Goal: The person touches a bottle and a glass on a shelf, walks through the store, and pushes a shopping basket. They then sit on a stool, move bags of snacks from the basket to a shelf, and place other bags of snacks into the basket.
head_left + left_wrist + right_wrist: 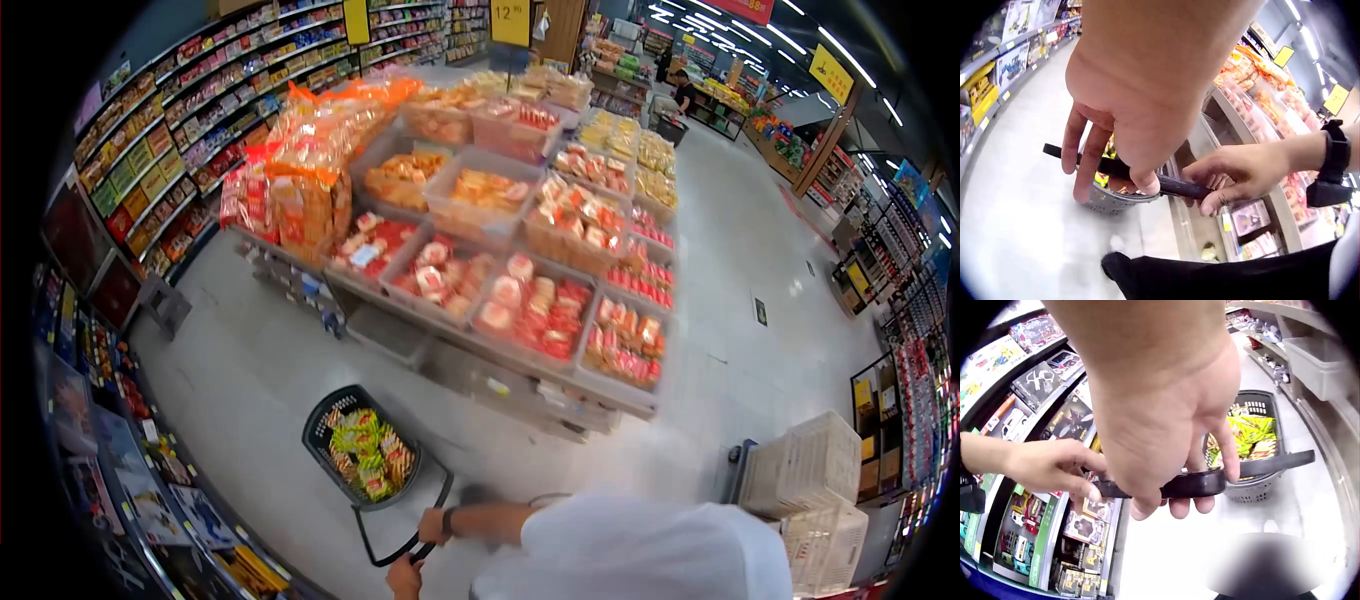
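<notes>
A dark shopping basket [318, 430] stands low on the floor, with several green-and-yellow snack packets [368, 440] inside. Its long black handle [372, 545] reaches back toward the person. My right hand [435, 526] grips the handle bar on the side nearer the food display. Beside it, my left hand [405, 578] holds the same bar nearer the toy shelves. In the left wrist view, the left thumb and fingers [1089, 164] wrap loosely over the bar. The right wrist view has the right hand's fingers [1230, 453] around the black bar, partly hidden by the palm.
A large display [470, 330] of clear bins with packaged food stands ahead, beyond the basket. Toy shelves [140, 480] run along the left. Stacked pale crates [800, 465] sit at the right. A grey stool [165, 305] stands by the left shelving; tiled floor [240, 380] lies between.
</notes>
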{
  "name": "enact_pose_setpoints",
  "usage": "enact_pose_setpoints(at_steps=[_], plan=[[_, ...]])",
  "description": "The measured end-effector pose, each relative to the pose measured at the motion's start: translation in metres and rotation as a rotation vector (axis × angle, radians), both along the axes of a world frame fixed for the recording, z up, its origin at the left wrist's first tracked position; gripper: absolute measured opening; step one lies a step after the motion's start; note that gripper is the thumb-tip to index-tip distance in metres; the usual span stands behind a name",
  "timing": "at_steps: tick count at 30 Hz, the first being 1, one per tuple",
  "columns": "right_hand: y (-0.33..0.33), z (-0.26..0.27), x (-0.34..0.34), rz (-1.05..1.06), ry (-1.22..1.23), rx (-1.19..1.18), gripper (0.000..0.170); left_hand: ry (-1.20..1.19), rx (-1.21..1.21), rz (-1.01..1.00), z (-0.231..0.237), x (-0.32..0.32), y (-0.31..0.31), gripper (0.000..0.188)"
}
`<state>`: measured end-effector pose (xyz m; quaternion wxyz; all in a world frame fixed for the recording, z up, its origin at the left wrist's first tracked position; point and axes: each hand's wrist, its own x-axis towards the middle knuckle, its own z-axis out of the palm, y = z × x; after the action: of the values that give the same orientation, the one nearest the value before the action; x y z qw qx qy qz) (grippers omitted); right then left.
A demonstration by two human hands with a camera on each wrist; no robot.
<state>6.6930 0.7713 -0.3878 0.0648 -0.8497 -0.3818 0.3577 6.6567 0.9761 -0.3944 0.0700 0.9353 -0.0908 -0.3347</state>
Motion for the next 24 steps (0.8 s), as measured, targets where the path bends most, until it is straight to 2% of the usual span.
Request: enact_pose_setpoints(at_steps=[1, 2, 3, 4, 6, 8, 10, 12, 13, 14, 16, 17, 19, 20, 21, 22, 23, 24], plan=[[0.008, -0.009, 0.026, -0.11, -0.015, 0.033, 0.026, -0.059, -0.061, -0.025, -0.001, 0.03, 0.009, 0.024], [0.018, -0.021, 0.044, -0.238, -0.015, 0.068, 0.026, -0.131, -0.112, -0.049, -0.028, 0.06, 0.024, 0.021], [0.027, -0.037, 0.071, -0.293, 0.061, 0.047, 0.026, -0.03, -0.075, -0.003, -0.02, 0.098, 0.018, 0.02], [0.024, -0.048, 0.102, -0.341, 0.134, 0.025, 0.026, -0.018, -0.019, -0.078, -0.018, 0.133, 0.012, 0.023], [0.003, -0.03, 0.151, -0.327, 0.218, 0.075, 0.028, 0.026, 0.015, -0.072, 0.007, 0.181, -0.009, 0.026], [-0.015, -0.025, 0.192, -0.267, 0.264, 0.042, 0.037, 0.02, -0.058, -0.09, 0.008, 0.212, -0.02, 0.027], [-0.034, -0.012, 0.215, -0.264, 0.182, 0.029, 0.035, 0.088, -0.03, -0.044, 0.005, 0.237, -0.035, 0.03], [-0.042, -0.014, 0.236, -0.181, 0.229, -0.12, 0.03, 0.049, -0.103, -0.25, -0.035, 0.254, -0.033, 0.034], [-0.04, -0.039, 0.245, -0.207, 0.246, -0.154, 0.029, 0.244, 0.041, -0.277, -0.021, 0.273, -0.057, 0.037], [-0.04, -0.052, 0.256, -0.235, 0.261, -0.193, 0.029, 0.229, -0.005, -0.354, -0.033, 0.285, -0.063, 0.039], [-0.048, -0.061, 0.287, -0.294, 0.285, -0.231, 0.014, 0.203, -0.067, -0.413, -0.04, 0.316, -0.07, 0.039], [-0.056, -0.049, 0.305, -0.239, 0.194, -0.253, 0.017, 0.181, -0.12, -0.399, -0.043, 0.334, -0.073, 0.039], [-0.059, -0.058, 0.353, -0.407, 0.063, -0.207, 0.021, 0.102, -0.257, -0.387, -0.054, 0.382, -0.067, 0.04], [-0.057, -0.143, 0.382, -0.484, -0.028, -0.21, 0.023, 0.035, -0.328, -0.364, -0.059, 0.405, -0.063, 0.041], [-0.067, -0.063, 0.397, -0.671, 0.101, -0.099, 0.043, 0.078, -0.296, -0.284, -0.048, 0.425, -0.064, 0.042], [-0.053, -0.003, 0.431, -0.629, 0.216, -0.086, 0.042, 0.008, -0.558, -0.121, -0.055, 0.443, -0.048, 0.039], [-0.043, -0.033, 0.458, -0.511, 0.144, -0.003, 0.034, -0.12, -0.578, -0.098, -0.052, 0.465, -0.032, 0.037], [-0.028, -0.003, 0.479, -0.51, 0.076, 0.126, 0.023, -0.142, -0.551, -0.049, -0.034, 0.487, -0.015, 0.039]])
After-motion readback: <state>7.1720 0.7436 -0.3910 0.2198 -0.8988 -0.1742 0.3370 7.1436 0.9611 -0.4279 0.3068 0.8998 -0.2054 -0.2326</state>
